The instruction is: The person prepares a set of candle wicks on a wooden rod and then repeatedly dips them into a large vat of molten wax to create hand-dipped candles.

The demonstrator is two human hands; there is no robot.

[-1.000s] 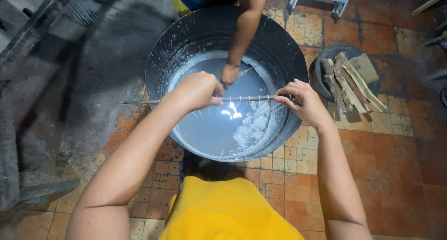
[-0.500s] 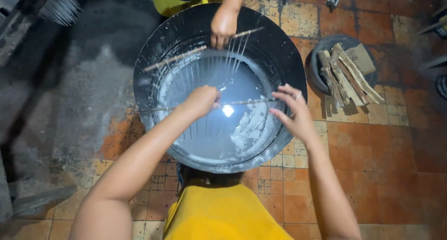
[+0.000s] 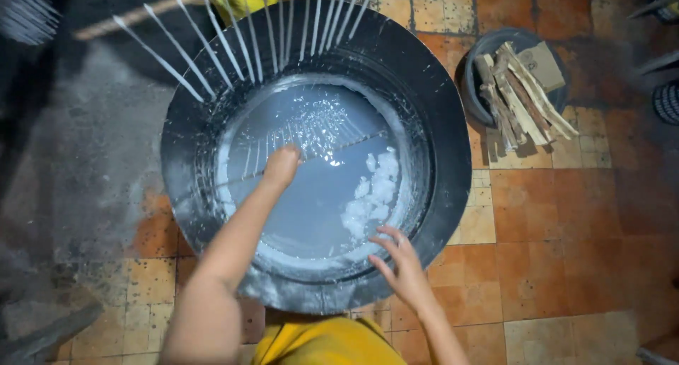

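One thin rod (image 3: 304, 155) of hanging white strands, long axis left-right, pinched in left hand (image 3: 281, 165); right hand (image 3: 402, 266) open, empty, at the black tub's rim (image 3: 453, 195).

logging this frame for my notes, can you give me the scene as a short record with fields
left hand: left hand holds a thin rod low over the liquid, grip closed on it
rod load: row of thin strands hanging into the liquid
right hand: right hand open, fingers spread at the near rim, holding nothing
vessel: large black drum with pale grey liquid and white lumps
above drum: second rod of white-coated strands
floor: tub of wood sticks on orange tiles
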